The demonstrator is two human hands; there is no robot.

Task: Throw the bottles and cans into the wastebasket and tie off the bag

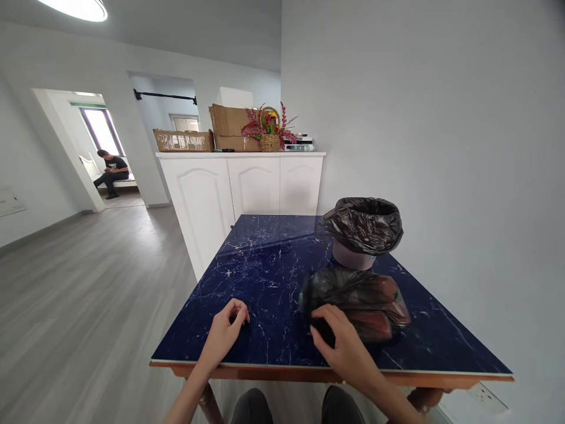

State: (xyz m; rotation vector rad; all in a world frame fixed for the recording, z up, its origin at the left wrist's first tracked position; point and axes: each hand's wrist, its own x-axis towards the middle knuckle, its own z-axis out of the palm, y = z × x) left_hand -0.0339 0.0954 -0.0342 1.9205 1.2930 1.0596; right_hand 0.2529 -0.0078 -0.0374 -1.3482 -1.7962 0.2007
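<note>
My left hand [227, 328] rests near the front left of the dark blue marbled table [260, 288]. Its fingers curl in so that the thumb tip comes close to them, and nothing shows inside. At the front edge of a thin black plastic bag [339, 285] is my right hand [339, 341], thumb and fingers apart in a wide curve. Whether its fingertips touch the bag I cannot tell. Long reddish things show dimly through the bag's right side. Just behind stands a pale bin [353, 256], its rim covered by a black bin liner [364, 227].
Beyond the table is a white cabinet [255, 182] carrying cardboard boxes [183, 141] and a flower basket [269, 141]. A wall [441, 147] runs along the right. Grey floor [110, 294] stretches left, and a person [113, 171] sits in the far room.
</note>
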